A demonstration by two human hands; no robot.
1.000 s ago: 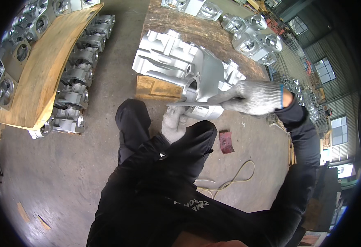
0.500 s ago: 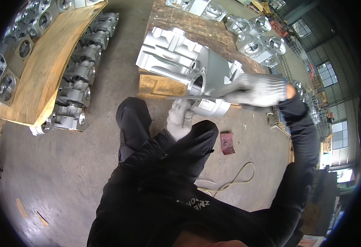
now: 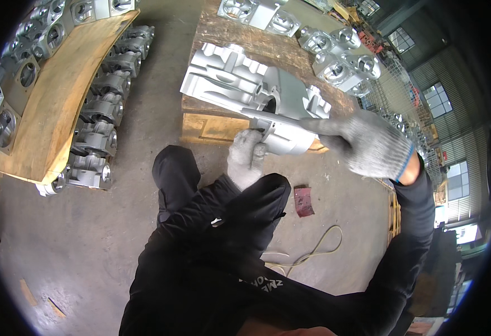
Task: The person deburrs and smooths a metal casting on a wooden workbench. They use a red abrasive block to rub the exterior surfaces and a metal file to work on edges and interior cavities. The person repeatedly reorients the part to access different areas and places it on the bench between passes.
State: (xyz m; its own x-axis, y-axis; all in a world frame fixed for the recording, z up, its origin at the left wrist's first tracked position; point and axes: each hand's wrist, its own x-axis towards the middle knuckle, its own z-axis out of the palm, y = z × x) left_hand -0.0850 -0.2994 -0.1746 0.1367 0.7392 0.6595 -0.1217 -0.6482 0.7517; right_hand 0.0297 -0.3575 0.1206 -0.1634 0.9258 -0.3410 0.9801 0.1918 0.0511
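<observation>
A silver-grey metal casting with a round bore and ribbed side lies near the front edge of a wooden bench. My gloved right hand is closed around the handle end of a long, flat grey file. The file's blade lies across the casting by the bore's mouth, its tip pointing left; whether it touches the metal is hard to tell. Below the bore, my gloved left hand has its fingers curled at the casting's lower rim. Its fingertips are partly hidden there.
Several similar castings stand at the bench's far side. On the left, more castings line a bent wooden board. A dark red piece of sheet and a looped hose lie on the floor. A wire-mesh cage stands at the right.
My right hand has come nearer and lower, and the file now slants with its tip up toward the bore. My left hand stays at the rim. The whole view has shifted slightly.
</observation>
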